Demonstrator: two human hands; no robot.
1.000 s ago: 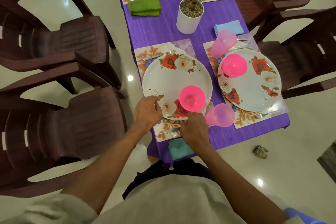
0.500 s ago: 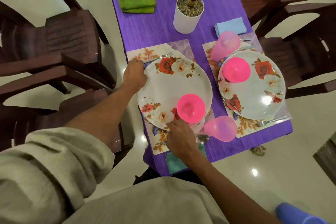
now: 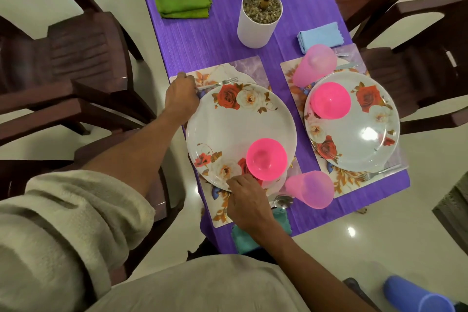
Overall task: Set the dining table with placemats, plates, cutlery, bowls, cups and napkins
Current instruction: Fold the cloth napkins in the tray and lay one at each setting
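Note:
A floral white plate (image 3: 235,121) lies on a floral placemat (image 3: 219,211) at the near left of the purple table (image 3: 202,40). My right hand (image 3: 249,201) pinches the plate's near rim beside an upturned pink bowl (image 3: 266,158) that sits on the plate. At the plate's far left edge, my left hand (image 3: 181,99) curls round the handle of a fork (image 3: 220,82). A pink cup (image 3: 310,189), a spoon (image 3: 283,201) and a teal napkin (image 3: 243,238) lie near my right hand.
The right setting has a plate (image 3: 359,134), pink bowl (image 3: 330,100), pink cup (image 3: 314,66), fork (image 3: 379,172) and blue napkin (image 3: 320,35). A white plant pot (image 3: 258,30) and green napkin (image 3: 183,1) sit farther back. Brown chairs (image 3: 83,58) flank the table. A blue cup (image 3: 415,296) shows at the bottom right.
My left hand went from the plate's near rim up its left side to the fork's handle. My right hand stayed at the near rim.

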